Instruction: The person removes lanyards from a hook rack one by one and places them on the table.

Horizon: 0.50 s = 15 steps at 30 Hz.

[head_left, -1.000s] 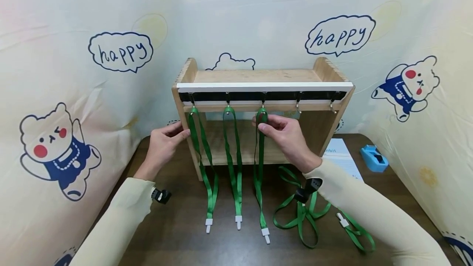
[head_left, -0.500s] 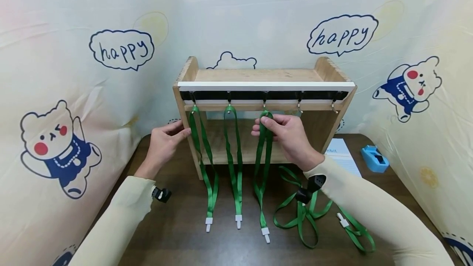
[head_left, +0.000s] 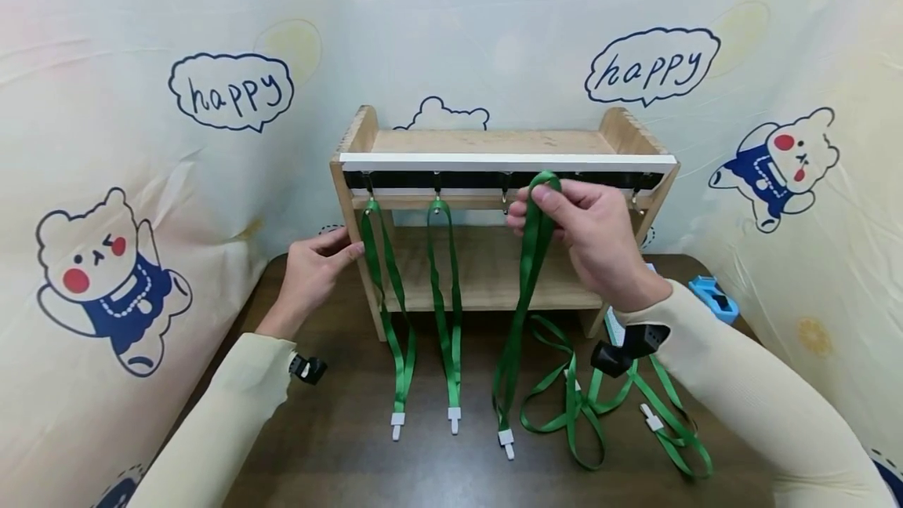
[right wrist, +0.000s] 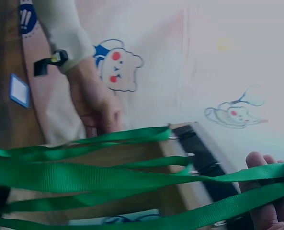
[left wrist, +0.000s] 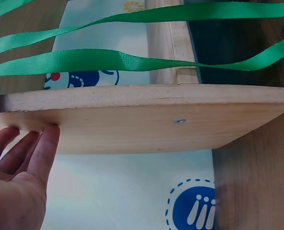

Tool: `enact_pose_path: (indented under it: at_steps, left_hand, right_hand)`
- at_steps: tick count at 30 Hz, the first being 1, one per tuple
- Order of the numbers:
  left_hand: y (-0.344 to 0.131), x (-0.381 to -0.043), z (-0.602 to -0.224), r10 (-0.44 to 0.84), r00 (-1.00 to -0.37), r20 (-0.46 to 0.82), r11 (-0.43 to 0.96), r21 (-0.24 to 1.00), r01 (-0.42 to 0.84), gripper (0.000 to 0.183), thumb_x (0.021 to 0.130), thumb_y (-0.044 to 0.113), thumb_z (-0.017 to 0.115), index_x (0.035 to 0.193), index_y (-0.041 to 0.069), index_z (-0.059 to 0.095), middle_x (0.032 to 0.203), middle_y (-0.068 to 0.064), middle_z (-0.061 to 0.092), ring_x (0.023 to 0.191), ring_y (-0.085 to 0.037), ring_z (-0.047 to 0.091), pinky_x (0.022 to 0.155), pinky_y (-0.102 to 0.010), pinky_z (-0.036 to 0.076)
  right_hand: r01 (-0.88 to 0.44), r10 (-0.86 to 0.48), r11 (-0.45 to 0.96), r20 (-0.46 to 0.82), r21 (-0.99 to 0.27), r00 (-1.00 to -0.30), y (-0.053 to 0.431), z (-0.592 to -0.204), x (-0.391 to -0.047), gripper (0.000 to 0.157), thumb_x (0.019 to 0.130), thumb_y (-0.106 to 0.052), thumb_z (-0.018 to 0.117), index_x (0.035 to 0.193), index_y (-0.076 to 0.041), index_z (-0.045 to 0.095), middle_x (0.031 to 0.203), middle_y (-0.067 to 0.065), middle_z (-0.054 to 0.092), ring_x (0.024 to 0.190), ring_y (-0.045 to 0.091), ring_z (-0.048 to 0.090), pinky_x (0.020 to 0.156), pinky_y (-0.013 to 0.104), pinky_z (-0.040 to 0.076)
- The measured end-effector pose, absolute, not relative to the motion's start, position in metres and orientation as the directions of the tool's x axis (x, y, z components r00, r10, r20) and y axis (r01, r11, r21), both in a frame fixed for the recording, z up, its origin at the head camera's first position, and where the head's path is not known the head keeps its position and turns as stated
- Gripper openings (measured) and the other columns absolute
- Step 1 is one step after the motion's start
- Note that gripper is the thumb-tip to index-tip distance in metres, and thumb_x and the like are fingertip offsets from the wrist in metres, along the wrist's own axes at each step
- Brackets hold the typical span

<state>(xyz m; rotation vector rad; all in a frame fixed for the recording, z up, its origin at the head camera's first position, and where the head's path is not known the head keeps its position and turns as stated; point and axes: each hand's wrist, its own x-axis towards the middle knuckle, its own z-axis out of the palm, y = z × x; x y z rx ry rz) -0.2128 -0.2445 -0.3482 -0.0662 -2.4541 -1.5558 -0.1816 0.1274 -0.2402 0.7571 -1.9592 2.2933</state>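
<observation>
A wooden shelf [head_left: 494,141] has a row of hooks under its white front strip. My left hand [head_left: 310,277] holds its left side panel [left wrist: 127,122], thumb at the front edge and fingers against the outer face. Between thumb and fingers, my right hand [head_left: 596,234] pinches the top loop of a green lanyard [head_left: 522,288]; its white clip [head_left: 505,439] hangs low near the table. The middle hook [head_left: 505,198] is bare, just left of that hand. Two other green lanyards, the left one [head_left: 403,394] and its neighbour [head_left: 455,390], hang from the left hooks.
More green lanyards lie on the dark table, one tangled [head_left: 570,419] and one farther right [head_left: 679,445]. A blue tape dispenser [head_left: 712,298] and a sheet of paper [head_left: 615,329], partly covered by the right arm, are at the right. Printed cloth [head_left: 494,38] encloses the back and sides.
The lanyard has come off the middle hook in my right hand, which has moved up, right and toward me. My left hand stays on the shelf's side panel.
</observation>
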Motion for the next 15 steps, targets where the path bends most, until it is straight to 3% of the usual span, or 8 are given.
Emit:
enact_pose_path:
  at_steps: [8, 15]
  left_hand:
    - [-0.245, -0.214, -0.349, -0.099, -0.972, 0.212, 0.445, 0.883, 0.147, 0.063, 0.092, 0.047, 0.071, 0.142, 0.010, 0.060, 0.136, -0.014, 0.067, 0.120, -0.021, 0.063, 0.082, -0.006, 0.050]
    - [-0.244, -0.214, -0.351, -0.096, -0.970, 0.223, 0.447, 0.880, 0.158, 0.062, 0.093, 0.047, 0.072, 0.141, 0.010, 0.061, 0.136, -0.014, 0.067, 0.115, -0.014, 0.064, 0.083, -0.007, 0.050]
  right_hand:
    - [-0.395, -0.215, -0.219, 0.439, -0.892, -0.872, 0.137, -0.223, -0.182, 0.039, 0.099, -0.017, 0.066, 0.121, 0.014, 0.064, 0.098, 0.007, 0.080, 0.090, 0.021, 0.079, 0.086, 0.035, 0.060]
    - [-0.362, -0.279, -0.188, 0.403, -0.913, -0.871, 0.137, -0.253, -0.183, 0.031, 0.101, -0.014, 0.063, 0.120, 0.010, 0.067, 0.103, 0.005, 0.079, 0.093, 0.020, 0.078, 0.088, 0.037, 0.060]
